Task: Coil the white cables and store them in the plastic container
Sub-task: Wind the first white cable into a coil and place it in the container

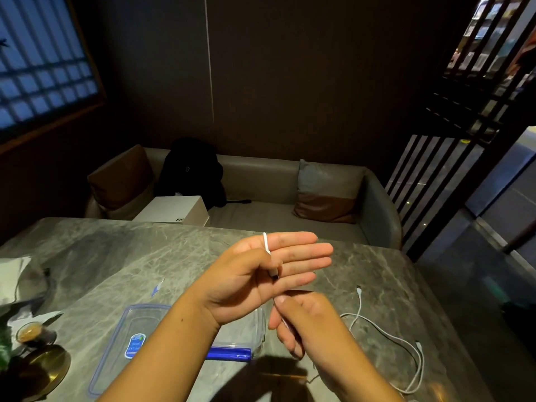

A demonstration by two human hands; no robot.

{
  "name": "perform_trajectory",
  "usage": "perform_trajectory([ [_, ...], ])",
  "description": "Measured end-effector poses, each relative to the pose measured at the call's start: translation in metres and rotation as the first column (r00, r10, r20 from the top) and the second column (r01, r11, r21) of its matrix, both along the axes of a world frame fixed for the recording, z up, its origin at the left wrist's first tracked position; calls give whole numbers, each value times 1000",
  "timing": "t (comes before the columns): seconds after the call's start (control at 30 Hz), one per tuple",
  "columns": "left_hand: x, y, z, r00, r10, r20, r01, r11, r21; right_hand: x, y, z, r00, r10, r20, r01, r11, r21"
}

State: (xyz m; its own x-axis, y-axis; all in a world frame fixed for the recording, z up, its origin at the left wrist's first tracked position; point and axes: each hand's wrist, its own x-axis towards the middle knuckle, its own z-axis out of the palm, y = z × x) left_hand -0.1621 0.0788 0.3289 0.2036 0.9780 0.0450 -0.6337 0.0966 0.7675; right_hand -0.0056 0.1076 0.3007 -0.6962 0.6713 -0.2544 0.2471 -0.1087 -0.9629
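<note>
Coiling is just starting: the left hand (255,274), fingers flat, thumb-pins the white cable (266,242); the right hand (301,323) pinches it below. Next, wrap loops round those fingers.

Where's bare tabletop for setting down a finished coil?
Bare: the far table strip between the lid and the sofa-side edge; also the right corner beyond the loose cable. Crowded: near left, with cup, brass dish and paper; near centre, container, left hand and right hand.

On the worktop (116,250), the lid (113,352) lies near left, the plastic container (258,329) just right of it, a loose cable (388,333) further right; a sofa (269,210) stands behind.
</note>
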Motion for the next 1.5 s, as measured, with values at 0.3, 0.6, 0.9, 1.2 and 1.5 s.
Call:
perform_trajectory([
  [0.3, -6, 1, -14, 1000, -5, -8, 5, 999, -44, 20, -6, 36, 988, 134, 72, -144, 977, 158],
  [0.6, -2, -2, -18, 999, -19, -45, 18, 999, -41, 34, 6, 70, 975, 220, -37, -205, 949, 242],
  [0.9, 6, -5, -24, 996, -16, -93, 9, 997, -78, 42, 28, 87, 938, -16, -347, 35, 998, 49],
  [1.2, 15, -7, -23, 977, -171, -130, 165, 985, -51, 33, 49, 96, 965, -38, -260, 94, 973, 209],
  [1.5, 25, -8, -22, 975, -189, -114, 190, 982, 1, 20, 71, 97, 978, -13, -207, 91, 924, 372],
])
